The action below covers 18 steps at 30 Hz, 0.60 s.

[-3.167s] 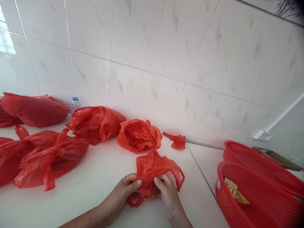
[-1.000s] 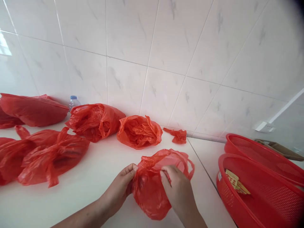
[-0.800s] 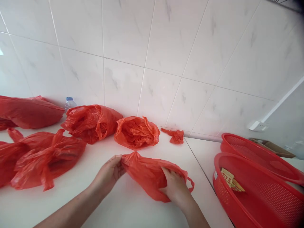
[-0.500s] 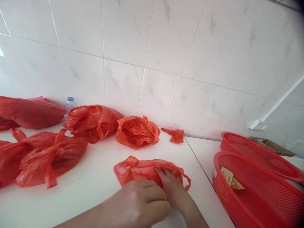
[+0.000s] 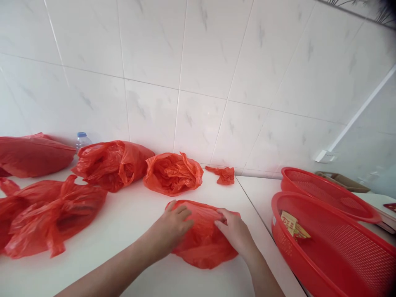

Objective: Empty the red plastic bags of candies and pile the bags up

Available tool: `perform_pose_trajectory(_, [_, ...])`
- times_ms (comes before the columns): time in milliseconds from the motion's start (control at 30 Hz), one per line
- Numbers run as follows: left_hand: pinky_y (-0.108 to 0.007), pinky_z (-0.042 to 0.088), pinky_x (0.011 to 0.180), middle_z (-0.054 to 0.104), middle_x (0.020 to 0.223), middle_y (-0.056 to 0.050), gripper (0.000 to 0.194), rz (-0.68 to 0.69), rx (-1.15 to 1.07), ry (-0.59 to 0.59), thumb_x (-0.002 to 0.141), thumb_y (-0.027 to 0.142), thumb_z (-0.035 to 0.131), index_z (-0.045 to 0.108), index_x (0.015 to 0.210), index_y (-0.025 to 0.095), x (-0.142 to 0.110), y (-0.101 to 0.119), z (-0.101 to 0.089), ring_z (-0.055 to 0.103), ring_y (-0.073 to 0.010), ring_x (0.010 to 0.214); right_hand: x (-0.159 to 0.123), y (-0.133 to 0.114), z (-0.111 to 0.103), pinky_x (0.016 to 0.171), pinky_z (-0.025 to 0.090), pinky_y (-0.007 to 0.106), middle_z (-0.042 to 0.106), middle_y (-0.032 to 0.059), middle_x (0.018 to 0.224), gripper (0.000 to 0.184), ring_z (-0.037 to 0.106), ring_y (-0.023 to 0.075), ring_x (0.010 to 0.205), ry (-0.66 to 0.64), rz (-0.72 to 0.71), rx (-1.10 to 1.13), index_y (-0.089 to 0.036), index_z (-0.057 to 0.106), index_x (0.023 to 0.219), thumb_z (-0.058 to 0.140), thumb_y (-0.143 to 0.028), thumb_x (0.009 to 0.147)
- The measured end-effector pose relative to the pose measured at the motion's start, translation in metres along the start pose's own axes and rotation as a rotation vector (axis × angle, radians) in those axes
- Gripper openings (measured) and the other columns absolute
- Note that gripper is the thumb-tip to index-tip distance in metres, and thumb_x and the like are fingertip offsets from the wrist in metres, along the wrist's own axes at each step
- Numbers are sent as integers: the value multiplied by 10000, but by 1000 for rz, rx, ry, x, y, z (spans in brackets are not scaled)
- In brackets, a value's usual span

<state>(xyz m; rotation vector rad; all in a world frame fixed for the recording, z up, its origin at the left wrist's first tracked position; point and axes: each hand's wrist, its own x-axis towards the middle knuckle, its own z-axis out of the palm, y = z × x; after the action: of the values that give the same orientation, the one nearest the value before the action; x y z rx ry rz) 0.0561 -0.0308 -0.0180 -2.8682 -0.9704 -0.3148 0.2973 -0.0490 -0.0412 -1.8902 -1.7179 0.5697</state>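
In front of me a thin red plastic bag (image 5: 206, 251) lies spread on the white table, its loose film puffed up and wrinkled. My left hand (image 5: 173, 227) is over the bag's left side, fingers curved and apart, palm down, slightly blurred. On the right side of the same bag, my right hand (image 5: 235, 229) grips the film between thumb and fingers; some of its fingertips are hidden. Just behind stands another red bag (image 5: 173, 173), its mouth open and crumpled film inside. A small scrap of red bag (image 5: 225, 175) lies near the wall.
Filled red bags (image 5: 114, 165) line the wall, with a tied red bag (image 5: 58, 214) at left. A blue-capped bottle (image 5: 82, 140) stands behind them. To the right are red plastic baskets (image 5: 324, 243), the nearer holding yellow packets (image 5: 293, 227). A table seam (image 5: 255, 208) runs beside them.
The red bag went from bunched to spread out. My left hand let go of its left corner, swung right across the front, then came back over its left side. My view has turned slightly right.
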Motion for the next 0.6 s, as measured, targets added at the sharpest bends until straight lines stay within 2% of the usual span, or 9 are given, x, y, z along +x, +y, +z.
perform_pose_trajectory(67, [-456,386,927,650,917,-57,105,82,-40,21,801,140,549,612,865,195,2,15,3,599,-222,883,-4,-7,6,829,431,329,646,38,1029,341,586,218,966,107,-90,-152,-251,599,1119,551,-305,786])
perform_pose_trajectory(100, [-419,419,872,649,880,-50,69,112,-82,3,800,178,573,614,853,194,2,21,6,602,-215,833,-5,-10,9,857,420,329,637,41,1059,320,569,221,1008,136,-140,-192,-248,608,1096,558,-290,783])
perform_pose_trajectory(167, [-376,452,810,653,920,-45,188,150,-190,-56,753,324,668,631,896,207,1,31,11,607,-229,842,-7,-15,15,901,405,322,618,45,1113,290,544,220,1071,111,-200,-206,-243,617,1067,563,-284,785])
perform_pose_trajectory(233, [-367,458,835,651,1000,-39,317,166,-273,-114,697,424,715,645,937,230,-3,35,14,606,-244,904,-6,-15,22,916,407,319,598,55,1159,292,537,226,1100,34,-190,-201,-234,623,1048,593,-305,767])
perform_pose_trajectory(300, [-373,449,878,649,1038,-27,228,166,-302,-146,733,378,685,659,918,245,-8,35,14,601,-241,952,-2,-12,28,889,426,323,585,78,1170,295,552,243,1077,8,-143,-231,-209,633,1000,636,-329,731])
perform_pose_trajectory(367, [-395,425,930,653,1053,-13,133,168,-316,-157,774,264,624,669,899,262,-11,35,14,592,-236,997,2,-8,33,840,447,335,593,102,1122,282,582,254,1004,68,-83,-288,-182,637,946,647,-358,727])
perform_pose_trajectory(400, [-409,406,962,656,1065,-4,159,171,-327,-156,784,219,594,672,909,278,-12,35,15,587,-233,1022,4,-7,35,819,454,341,602,109,1085,273,595,257,965,113,-59,-312,-172,638,929,639,-367,739])
perform_pose_trajectory(500, [-451,353,1029,662,1128,15,314,166,-306,-116,769,145,555,663,999,330,-13,33,23,576,-251,1095,8,-3,35,780,460,350,624,108,1016,242,616,258,897,232,-25,-354,-162,645,912,614,-360,776])
perform_pose_trajectory(600, [-482,370,1014,633,1232,12,481,144,-157,90,733,122,558,603,1145,366,-16,22,36,539,-300,1175,8,-3,31,737,457,312,639,63,970,175,619,216,848,289,-26,-389,-195,645,901,557,-329,831])
